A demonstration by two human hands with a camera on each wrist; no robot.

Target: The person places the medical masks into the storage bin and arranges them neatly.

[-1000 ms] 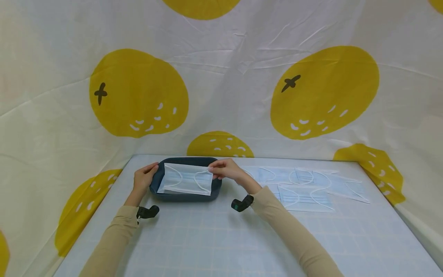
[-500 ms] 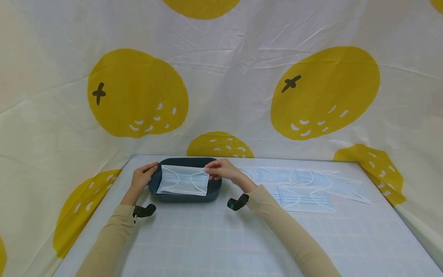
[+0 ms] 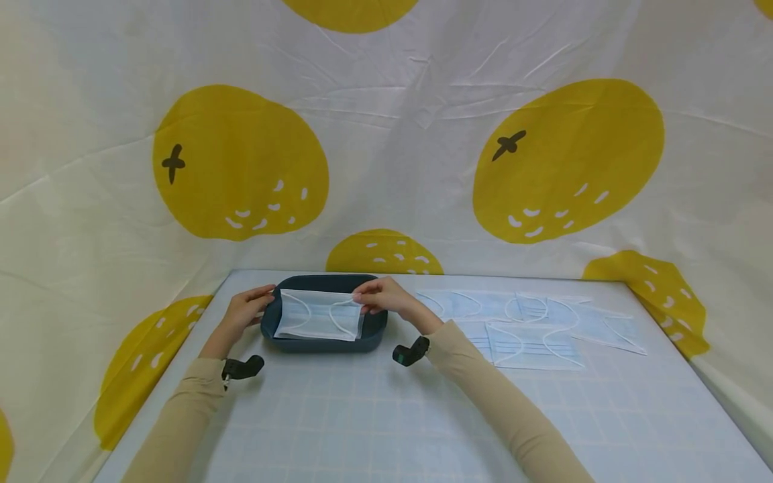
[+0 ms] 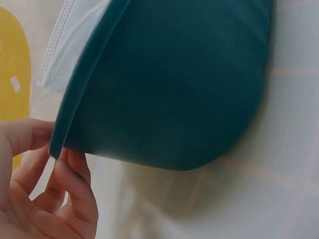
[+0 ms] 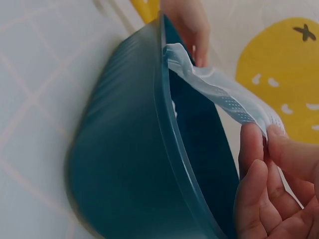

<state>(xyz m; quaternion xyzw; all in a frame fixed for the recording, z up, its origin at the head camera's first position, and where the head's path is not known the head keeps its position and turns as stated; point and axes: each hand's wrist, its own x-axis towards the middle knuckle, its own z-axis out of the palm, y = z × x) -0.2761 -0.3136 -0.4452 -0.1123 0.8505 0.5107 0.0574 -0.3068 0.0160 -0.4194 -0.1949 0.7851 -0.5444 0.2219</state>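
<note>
A blue-and-white disposable face mask (image 3: pixel 317 315) lies over the opening of a dark teal basin (image 3: pixel 329 345), its ear loops facing up. With thumb and fingertips, my right hand (image 3: pixel 386 297) pinches the mask's right end. In the right wrist view, the pinched end of the mask (image 5: pixel 219 87) is raised above the basin's rim, while its other end meets the rim. My left hand (image 3: pixel 241 312) holds the basin's left edge; the left wrist view has the thumb and fingers (image 4: pixel 77 194) on either side of the rim. The basin's floor is mostly hidden beneath the mask.
Several more face masks (image 3: pixel 534 345) are spread flat and overlapping on the table to the right, partly behind my right forearm. A white curtain (image 3: pixel 398 168) with yellow fruit prints hangs behind the table (image 3: pixel 374 422), which has a pale checked cover.
My right hand has shifted a little to the left with the mask, which sits slightly lower over the basin. The left wrist has moved slightly left while the hand stays at the rim.
</note>
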